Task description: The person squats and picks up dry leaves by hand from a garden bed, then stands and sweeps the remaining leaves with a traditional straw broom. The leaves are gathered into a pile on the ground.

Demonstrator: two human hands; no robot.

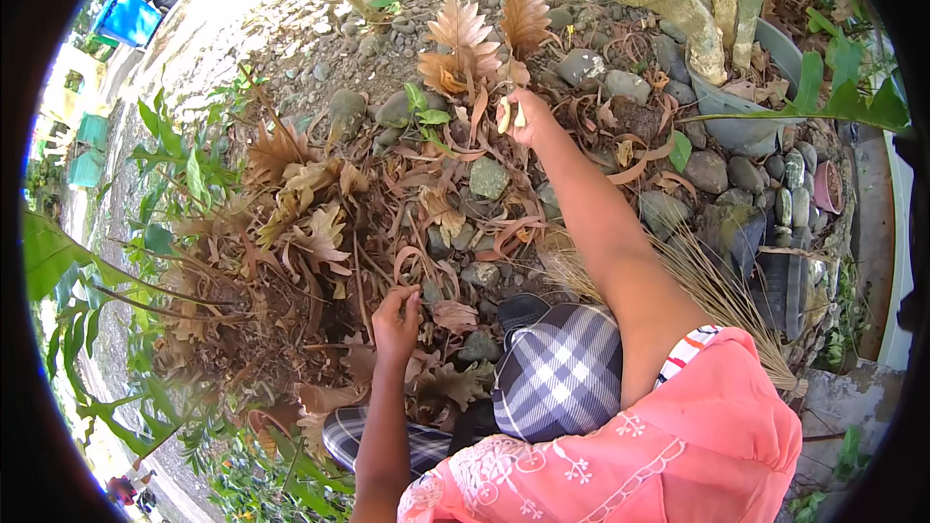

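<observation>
At the end of my outstretched arm, my right hand (529, 118) grips a small tool with pale yellow handles (504, 116), probably scissors; its front end is hard to make out. Just beyond it stand dry brown lobed leaves (461, 40), and the hand is at their base. Close to my knees, my left hand (397, 321) hovers over or rests on the leaf litter, fingers bent and thumb near them. Whether it pinches anything cannot be seen. To its left lies a large clump of withered fern fronds (305, 232) with brown roots and stems.
A stick broom (705, 269) lies under my right arm. River stones (488, 178) dot the litter. At upper right, a tree trunk (708, 51) rises from a grey pot (741, 127); a small pink pot (828, 187) sits nearby. Green fronds (163, 127) edge the left, with a blue container (128, 16) beyond.
</observation>
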